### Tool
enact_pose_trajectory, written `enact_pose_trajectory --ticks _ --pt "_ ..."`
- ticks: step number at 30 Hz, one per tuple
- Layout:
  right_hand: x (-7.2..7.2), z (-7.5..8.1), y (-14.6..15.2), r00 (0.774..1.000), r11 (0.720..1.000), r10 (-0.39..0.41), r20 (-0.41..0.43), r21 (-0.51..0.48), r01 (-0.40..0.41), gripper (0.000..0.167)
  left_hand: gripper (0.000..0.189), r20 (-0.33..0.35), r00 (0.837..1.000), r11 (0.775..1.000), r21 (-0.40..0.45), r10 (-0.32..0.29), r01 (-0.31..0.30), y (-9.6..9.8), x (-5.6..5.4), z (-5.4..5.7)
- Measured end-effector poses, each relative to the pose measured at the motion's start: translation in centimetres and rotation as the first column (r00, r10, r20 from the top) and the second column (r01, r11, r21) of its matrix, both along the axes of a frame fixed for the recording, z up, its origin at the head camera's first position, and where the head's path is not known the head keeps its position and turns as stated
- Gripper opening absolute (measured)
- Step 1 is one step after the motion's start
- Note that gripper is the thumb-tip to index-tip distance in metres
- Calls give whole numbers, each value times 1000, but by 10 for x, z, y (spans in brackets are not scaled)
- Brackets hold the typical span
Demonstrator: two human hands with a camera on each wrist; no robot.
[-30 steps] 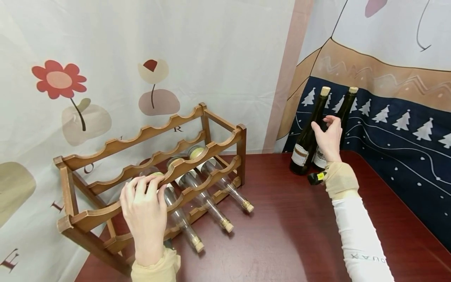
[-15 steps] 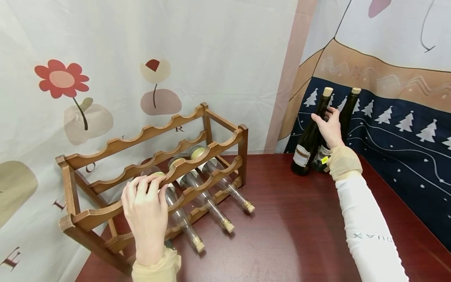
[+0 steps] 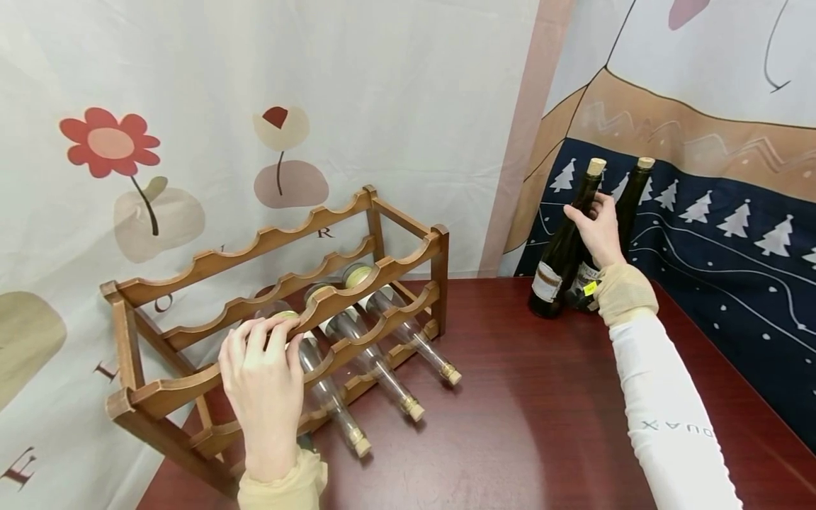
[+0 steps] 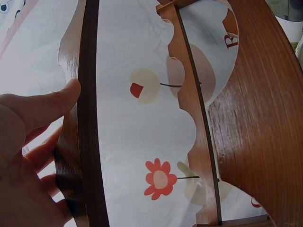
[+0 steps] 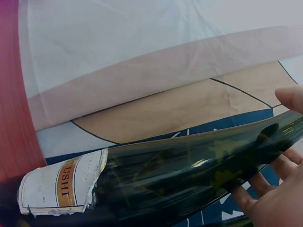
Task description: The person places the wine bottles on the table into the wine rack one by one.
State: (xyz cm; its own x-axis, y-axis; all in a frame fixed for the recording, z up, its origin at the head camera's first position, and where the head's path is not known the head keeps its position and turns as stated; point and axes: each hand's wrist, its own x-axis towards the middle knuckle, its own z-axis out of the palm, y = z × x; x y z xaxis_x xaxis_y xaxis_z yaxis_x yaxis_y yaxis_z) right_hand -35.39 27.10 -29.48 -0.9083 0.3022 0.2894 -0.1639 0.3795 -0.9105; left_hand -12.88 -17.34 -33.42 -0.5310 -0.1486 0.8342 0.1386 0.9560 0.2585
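With thumb and curled fingers, my left hand [image 3: 263, 386] holds the front top rail of a wooden wine rack [image 3: 239, 248]. Its thumb lies on the rail [image 4: 71, 142] in the left wrist view, the other fingers on the far side. My right hand [image 3: 601, 230] grips the neck of a dark green wine bottle [image 3: 562, 244], thumb on one side and fingers on the other. That bottle has a cork and a torn white label [image 5: 61, 184], and leans slightly on the table. A second green bottle [image 3: 631, 202] stands right behind it, partly hidden by the hand.
Several clear corked bottles lie in the rack's lower level, among them one bottle [image 3: 408, 329] at the right; their necks point towards me over the red-brown table [image 3: 491, 411]. Printed curtains [image 3: 408, 106] hang close behind the rack and the green bottles.
My right hand has moved up and closed round the nearer green bottle's neck. The bottle's top has shifted slightly right. My left hand has stayed on the rack.
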Motion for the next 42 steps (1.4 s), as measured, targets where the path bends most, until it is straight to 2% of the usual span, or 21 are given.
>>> enact_pose_trajectory --ticks 5,12,15,21,28,32,35,42 --pt "6 -4 -4 997 999 -29 -68 23 31 58 17 -15 1000 1000 3 -2 2 -1 0 0" --pt "9 -12 -5 987 994 -68 -142 80 80 33 16 -13 1000 1000 5 0 0 -1 0 -1" --pt "11 -15 -8 982 994 -76 -174 61 87 30 16 -7 1000 1000 3 0 0 -1 0 -1" --pt "16 -24 -13 968 998 -40 -249 34 50 29 17 -1 1000 1000 -2 3 -3 -1 0 0" --pt "17 -33 -21 939 1000 -25 -342 -5 25 24 17 5 1000 1000 -2 2 -2 -1 0 0" --pt "17 -36 -23 916 995 -83 -392 -75 59 20 16 19 1000 1000 -2 1 -1 0 1 -1" --pt "23 -35 -27 896 990 -130 -425 -111 91 19 16 20 1000 1000 0 -1 1 0 1 -1" --pt "42 -26 -41 864 983 -161 -476 -156 97 21 17 2 1000 1000 1 -1 1 0 -1 -1"
